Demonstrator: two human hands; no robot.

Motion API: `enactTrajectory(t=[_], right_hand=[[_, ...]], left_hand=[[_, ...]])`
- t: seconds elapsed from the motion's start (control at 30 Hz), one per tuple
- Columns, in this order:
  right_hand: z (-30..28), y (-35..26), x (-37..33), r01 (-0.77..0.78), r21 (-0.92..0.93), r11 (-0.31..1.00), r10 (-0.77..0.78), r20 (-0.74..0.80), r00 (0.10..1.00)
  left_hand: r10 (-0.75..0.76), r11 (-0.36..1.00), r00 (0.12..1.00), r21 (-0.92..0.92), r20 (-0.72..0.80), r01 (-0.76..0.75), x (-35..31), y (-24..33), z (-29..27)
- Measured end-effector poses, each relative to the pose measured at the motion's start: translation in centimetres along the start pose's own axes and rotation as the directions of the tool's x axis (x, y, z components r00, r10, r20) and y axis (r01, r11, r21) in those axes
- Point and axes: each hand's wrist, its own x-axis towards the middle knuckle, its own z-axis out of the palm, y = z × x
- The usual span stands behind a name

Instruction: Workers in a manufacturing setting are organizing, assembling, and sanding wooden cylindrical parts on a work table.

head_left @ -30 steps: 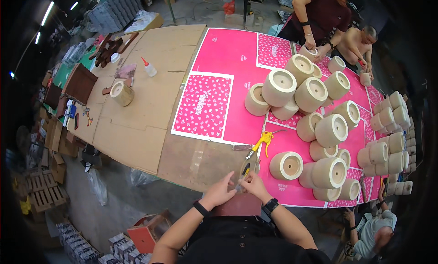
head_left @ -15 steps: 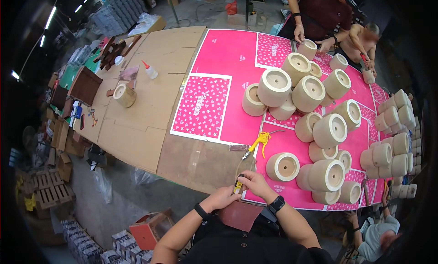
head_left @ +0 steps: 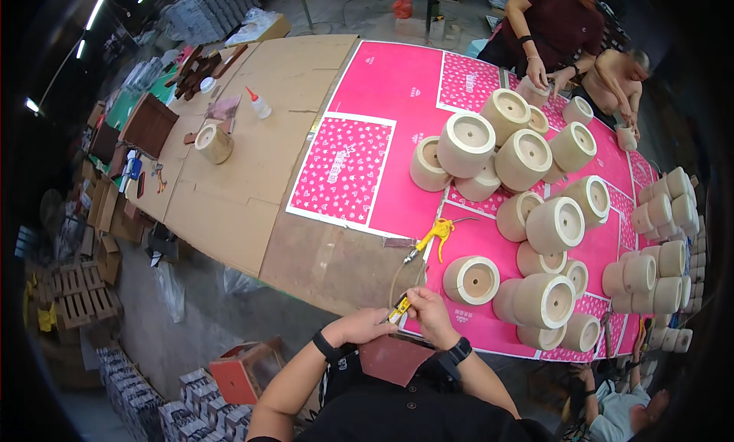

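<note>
My right hand (head_left: pixel 430 316) is closed around a yellow-and-black utility knife (head_left: pixel 399 309), held slantwise just off the table's near edge. My left hand (head_left: pixel 362 326) is closed beside the knife's lower end, its fingertips partly hidden. Below its fingers hangs a reddish-brown sheet (head_left: pixel 394 359), perhaps sandpaper, whose upper edge meets that hand in front of my dark shirt. Just beyond my hands, a yellow air blow gun (head_left: pixel 439 234) with a hose lies on the table. A pale round wooden block (head_left: pixel 471 280) with a centre hole stands right of it.
Several similar wooden blocks (head_left: pixel 526 159) are stacked on the pink sheeting (head_left: pixel 397 82). Cardboard (head_left: pixel 252 167) covers the table's left part, bearing a single wooden block (head_left: pixel 213 144) and a red-tipped bottle (head_left: pixel 258 103). Co-workers handle blocks at the far right; another person (head_left: pixel 623 411) is at the near right.
Both hands and the sheet have shifted slightly left, and the knife is tilted more. The view has turned a little. At the far side, a co-worker's hands have moved over a block.
</note>
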Motion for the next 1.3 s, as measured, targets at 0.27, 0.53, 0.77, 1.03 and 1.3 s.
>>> enactTrajectory(t=[0.27, 0.53, 0.77, 1.03, 1.3], right_hand=[[-0.2, -0.9, -0.4, 0.008, 0.028, 1.000, -0.009, 0.042, 0.999], [-0.5, -1.0, -0.1, -0.006, -0.022, 1.000, 0.007, 0.032, 0.999], [-0.8, -2.2, -0.3, -0.036, 0.048, 0.998, 0.026, 0.197, 0.980], [0.0, -2.7, -1.1, 0.216, -0.358, 0.908, -0.177, 0.139, 0.974], [0.2, -2.6, -1.6, 0.100, -0.137, 0.986, -0.075, 0.176, 0.981]], left_hand=[[0.017, 1.000, 0.999, -0.011, -0.033, -0.017, -1.1, 2.0, 0.0], [0.015, 0.999, 0.999, 0.040, -0.046, -0.013, -0.7, 1.6, 0.1], [0.006, 0.999, 1.000, -0.045, 0.003, -0.005, -1.2, 2.3, -0.2], [0.071, 0.996, 0.981, -0.040, -0.182, -0.080, -0.8, 2.9, 1.6], [0.081, 0.996, 0.994, -0.016, -0.071, -0.082, -2.0, 2.7, 0.7]])
